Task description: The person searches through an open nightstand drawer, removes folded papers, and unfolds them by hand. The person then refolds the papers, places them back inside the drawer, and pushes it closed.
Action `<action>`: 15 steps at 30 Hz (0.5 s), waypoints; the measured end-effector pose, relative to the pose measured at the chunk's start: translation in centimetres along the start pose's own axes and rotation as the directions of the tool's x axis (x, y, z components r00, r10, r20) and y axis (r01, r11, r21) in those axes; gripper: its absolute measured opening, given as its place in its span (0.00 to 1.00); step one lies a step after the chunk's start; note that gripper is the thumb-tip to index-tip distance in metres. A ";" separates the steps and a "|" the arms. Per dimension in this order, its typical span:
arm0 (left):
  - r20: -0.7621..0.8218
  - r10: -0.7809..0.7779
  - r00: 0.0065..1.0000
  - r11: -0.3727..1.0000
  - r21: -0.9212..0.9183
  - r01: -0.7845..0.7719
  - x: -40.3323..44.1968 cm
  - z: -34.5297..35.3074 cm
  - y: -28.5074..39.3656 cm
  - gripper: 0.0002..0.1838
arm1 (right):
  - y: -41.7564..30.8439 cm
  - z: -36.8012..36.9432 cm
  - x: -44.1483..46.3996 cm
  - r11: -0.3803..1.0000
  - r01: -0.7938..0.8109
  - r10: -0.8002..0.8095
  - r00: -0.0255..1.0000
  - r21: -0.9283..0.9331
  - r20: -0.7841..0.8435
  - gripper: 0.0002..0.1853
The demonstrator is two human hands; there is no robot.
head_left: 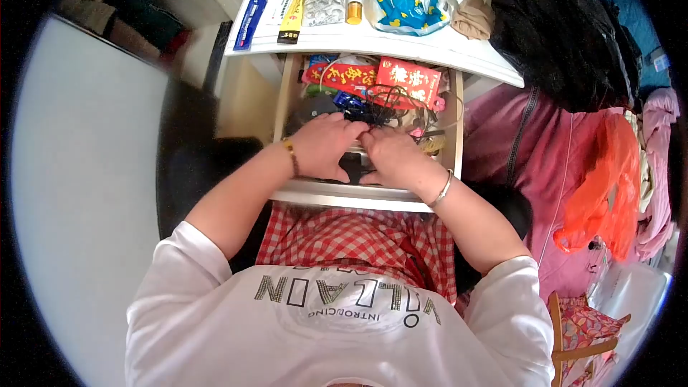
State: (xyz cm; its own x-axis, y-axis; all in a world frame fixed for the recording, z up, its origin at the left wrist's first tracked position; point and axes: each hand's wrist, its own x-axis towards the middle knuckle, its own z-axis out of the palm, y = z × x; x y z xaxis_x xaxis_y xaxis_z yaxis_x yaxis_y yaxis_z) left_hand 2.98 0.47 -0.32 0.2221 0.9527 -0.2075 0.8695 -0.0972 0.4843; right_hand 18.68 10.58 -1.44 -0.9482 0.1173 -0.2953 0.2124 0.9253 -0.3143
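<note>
Both hands are inside a pulled-out drawer (330,192) full of small items. My left hand (324,145) reaches in from the left, thumb apart from the fingers, over a dark object (352,166). My right hand (393,156) is beside it, its fingertips meeting those of my left hand, its thumb also apart. Whether the fingers grip the dark object cannot be made out. Beyond the hands lie red packets (408,80) with gold characters, a tangle of dark cables (395,104) and a shiny blue item (350,102).
On the white tabletop (322,39) stand a blue packet (250,21), a yellow and black packet (292,18), a small bottle (355,1) and a blue patterned pack (408,7). Black bags (566,36) and an orange bag (609,186) lie at the right.
</note>
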 end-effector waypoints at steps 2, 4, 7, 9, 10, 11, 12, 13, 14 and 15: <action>-0.007 0.005 1.000 0.999 -0.053 -0.005 0.3 0.1 -0.5 0.43 | 0.4 0.1 0.2 0.997 0.010 -0.012 1.000 0.074 0.016 0.33; -0.019 0.032 0.999 0.993 -0.113 -0.034 0.5 0.2 -0.9 0.43 | 0.6 0.0 0.4 0.989 0.017 -0.022 0.999 0.148 0.031 0.32; -0.040 0.043 0.998 0.976 -0.211 -0.051 0.5 -0.2 -0.8 0.44 | 0.6 -0.2 0.7 0.989 -0.058 0.039 0.990 0.136 0.136 0.28; -0.039 0.035 0.999 0.969 -0.241 -0.043 0.3 -0.6 -0.9 0.45 | 1.3 -0.8 0.4 0.971 -0.079 0.061 0.994 0.224 0.086 0.24; -0.135 0.037 0.990 0.954 -0.289 -0.075 0.2 -0.6 -1.2 0.45 | 1.6 -1.3 0.3 0.977 -0.098 0.087 0.994 0.187 0.068 0.22; -0.233 0.035 0.972 0.936 -0.333 -0.113 0.2 -0.6 -1.4 0.44 | 2.1 -1.6 0.4 0.977 -0.100 0.088 0.994 0.186 0.071 0.22; -0.236 0.035 0.971 0.934 -0.337 -0.116 0.3 -0.5 -1.5 0.44 | 2.7 -1.9 0.5 0.956 -0.128 0.123 0.992 0.265 0.034 0.22; -0.365 -0.001 0.931 0.933 -0.336 -0.131 0.4 -0.3 -1.5 0.43 | 3.4 -2.2 0.6 0.928 -0.150 0.159 0.987 0.342 0.002 0.21; -0.486 -0.038 0.873 0.933 -0.331 -0.144 0.4 -0.1 -1.5 0.42 | 4.2 -1.9 0.8 0.902 -0.151 0.182 0.983 0.405 -0.039 0.21; -0.597 -0.071 0.799 0.935 -0.320 -0.156 0.6 0.1 -1.6 0.40 | 4.9 -1.9 1.0 0.903 -0.150 0.181 0.983 0.403 -0.040 0.21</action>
State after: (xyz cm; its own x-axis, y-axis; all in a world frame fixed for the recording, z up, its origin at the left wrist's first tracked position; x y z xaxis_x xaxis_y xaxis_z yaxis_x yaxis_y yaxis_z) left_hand 1.77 1.15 -1.26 -0.1478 0.9401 0.3073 0.6369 -0.1473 0.7568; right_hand 18.35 15.88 -1.58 -0.9028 0.2969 -0.3110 0.4290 0.6727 -0.6029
